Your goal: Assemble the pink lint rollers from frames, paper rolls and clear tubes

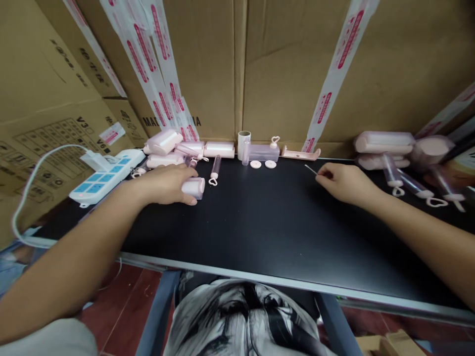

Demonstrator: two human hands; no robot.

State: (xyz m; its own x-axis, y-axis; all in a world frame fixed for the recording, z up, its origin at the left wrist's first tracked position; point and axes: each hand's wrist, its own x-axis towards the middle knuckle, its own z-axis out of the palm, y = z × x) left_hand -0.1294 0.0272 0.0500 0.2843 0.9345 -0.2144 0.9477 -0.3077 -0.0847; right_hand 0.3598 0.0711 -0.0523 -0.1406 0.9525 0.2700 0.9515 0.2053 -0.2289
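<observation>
My left hand (165,184) rests on the black table (245,232), fingers curled over a small pink cylindrical piece (193,187) that lies on its side. My right hand (343,183) sits at the right of the table, its fingertips pinched on a thin metal pin (310,169) that points up and left. Between the hands, near the back edge, lie a clear tube with a heart-shaped end (214,170), two pink round discs (262,164), a clear pink box (264,152) and a white cup-like cylinder (244,143).
Pink plastic housings (174,147) pile up at the back left; more housings and heart-ended tubes (393,163) lie at the back right. A white and blue power strip (106,178) with its cable sits at the left edge. Taped cardboard boxes (289,69) wall the back.
</observation>
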